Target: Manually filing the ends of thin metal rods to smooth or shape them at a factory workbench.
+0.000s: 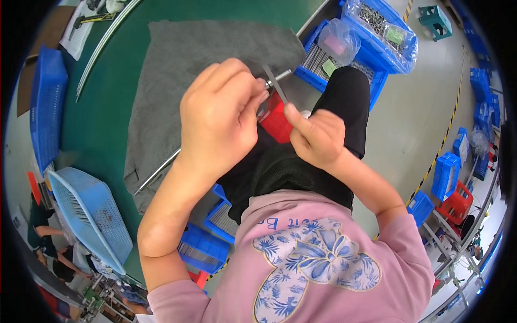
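Observation:
My left hand is closed, its thumb and fingers pinching a thin shiny metal rod near one end. Past my left forearm another stretch of metal rod lies over a grey cloth; my hand and arm hide whether both are one piece. In my right hand, slightly blurred, a flat grey metal strip is gripped between thumb and fingers. The strip crosses the rod just beyond my left fingertips and seems to touch it. It looks like a file, though its surface is too blurred to tell.
Blue bins with metal parts stand beyond my knee. Under my hands sits a red object. Blue baskets line the left side of the green tabletop, where long curved rods lie. A green stool stands at far right.

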A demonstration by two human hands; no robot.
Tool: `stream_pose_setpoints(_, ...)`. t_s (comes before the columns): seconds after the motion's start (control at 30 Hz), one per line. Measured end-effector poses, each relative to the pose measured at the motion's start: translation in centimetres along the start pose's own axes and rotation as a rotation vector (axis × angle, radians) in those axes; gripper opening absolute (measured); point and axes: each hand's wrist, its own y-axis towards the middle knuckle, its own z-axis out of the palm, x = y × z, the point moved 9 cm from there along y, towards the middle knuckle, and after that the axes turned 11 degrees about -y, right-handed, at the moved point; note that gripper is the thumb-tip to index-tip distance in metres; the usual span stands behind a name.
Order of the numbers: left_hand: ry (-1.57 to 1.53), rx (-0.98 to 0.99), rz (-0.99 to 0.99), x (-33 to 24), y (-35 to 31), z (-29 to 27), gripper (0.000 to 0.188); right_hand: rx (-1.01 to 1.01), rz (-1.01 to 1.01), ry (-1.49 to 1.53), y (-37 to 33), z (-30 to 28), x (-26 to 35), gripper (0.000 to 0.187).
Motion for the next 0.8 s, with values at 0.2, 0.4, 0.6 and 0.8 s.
stream_pose_setpoints(0.2,-0.005,-0.003,-0.012,-0.1,-0.5,-0.2,0.016,0.025,0.016,-0.047,1.2,0.0,1.4,0.057)
stream_pose_setpoints(0.4,-0.01,-0.004,-0.006,-0.4,-0.2,-0.6,0.016,-0.078,-0.011,0.017,3.9,0.3,1.5,0.058)
stream_pose_setpoints(0.6,0.015,0.039,0.007,-0.2,-0.1,0.1,0.016,-0.056,-0.01,-0.053,3.7,0.5,1.1,0.053)
stream_pose_setpoints(0.8,0.05,0.07,-0.014,-0.4,-0.6,-0.3,0.011,0.009,-0.159,-0.078,-2.3,-0.5,1.3,0.052)
